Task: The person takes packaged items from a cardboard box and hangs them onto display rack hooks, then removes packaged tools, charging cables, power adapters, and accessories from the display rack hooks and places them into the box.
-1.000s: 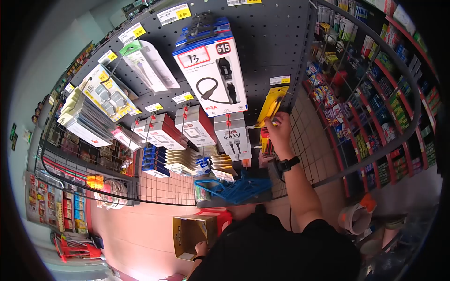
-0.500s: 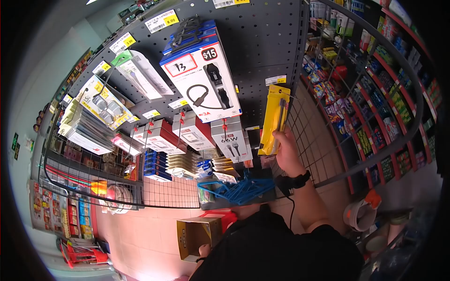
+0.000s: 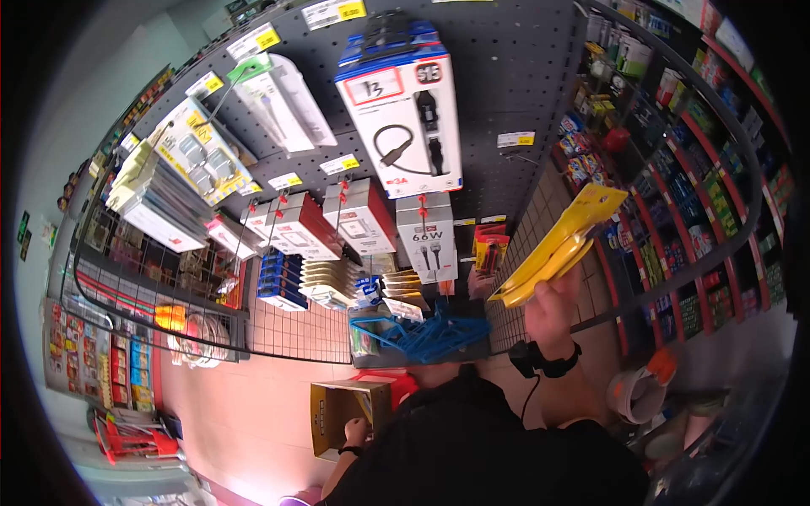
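Note:
My right hand (image 3: 553, 312) pinches the lower end of a yellow blister pack (image 3: 553, 244). The pack is tilted, its top pointing up and right, away from the dark pegboard (image 3: 498, 51); its contents are hard to make out. Beside it, under a yellow-white price label, a bare hook (image 3: 521, 157) sticks out. Low in the view, my left hand (image 3: 356, 432) has its fingers curled at the side of an open cardboard box (image 3: 333, 426), apparently gripping it. Part of the box is hidden behind my dark clothing.
Boxed cables (image 3: 403, 126), 66W cable boxes (image 3: 427, 240) and other packs hang on the pegboard. Blue hangers (image 3: 430, 333) hang below. A wire rack frame (image 3: 726, 244) curves around on the right, with stocked shelves behind it. A white bucket (image 3: 637, 396) stands at lower right.
My right hand has carried the yellow blister pack off to the right and tilted it, leaving its hook bare. The camera view has shifted slightly. My left hand stays at the cardboard box.

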The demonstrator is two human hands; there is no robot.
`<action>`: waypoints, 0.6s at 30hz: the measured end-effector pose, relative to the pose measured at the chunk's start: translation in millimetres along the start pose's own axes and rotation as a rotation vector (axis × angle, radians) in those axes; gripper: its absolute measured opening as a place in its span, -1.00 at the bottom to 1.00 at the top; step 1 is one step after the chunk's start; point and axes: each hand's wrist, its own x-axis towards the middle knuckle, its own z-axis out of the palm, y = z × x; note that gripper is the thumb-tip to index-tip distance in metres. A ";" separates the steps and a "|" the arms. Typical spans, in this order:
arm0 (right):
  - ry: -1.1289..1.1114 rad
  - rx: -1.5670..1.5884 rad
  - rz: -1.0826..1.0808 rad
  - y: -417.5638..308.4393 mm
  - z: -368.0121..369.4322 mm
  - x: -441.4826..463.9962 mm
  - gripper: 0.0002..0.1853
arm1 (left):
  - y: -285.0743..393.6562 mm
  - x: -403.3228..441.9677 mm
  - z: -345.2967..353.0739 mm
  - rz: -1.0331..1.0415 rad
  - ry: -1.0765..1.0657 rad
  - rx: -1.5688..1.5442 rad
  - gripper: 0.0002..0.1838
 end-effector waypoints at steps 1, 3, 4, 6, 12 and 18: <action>-0.169 -0.090 0.026 2.9 -6.1 -2.6 -0.36 | -16.6 16.5 1.3 0.063 -0.025 0.005 -0.78; -0.353 -0.129 0.171 5.8 5.5 -10.5 -0.30 | -13.9 33.9 3.7 -0.002 -0.058 -0.191 -0.77; -0.494 -0.249 0.244 14.8 3.3 -12.6 -0.31 | 8.2 33.3 4.8 -0.130 -0.040 -0.392 -0.76; -0.556 -0.315 0.459 39.1 15.3 -32.5 -0.36 | 82.9 3.5 -4.6 -0.054 -0.079 -0.276 -0.73; -0.725 -0.354 0.935 143.4 43.0 -92.2 -0.68 | 216.4 -73.1 -31.1 0.256 -0.468 -0.460 -0.63; -0.723 -0.380 1.238 221.2 67.4 -159.1 -0.73 | 223.0 -104.9 -50.2 0.276 -0.491 -0.593 -0.69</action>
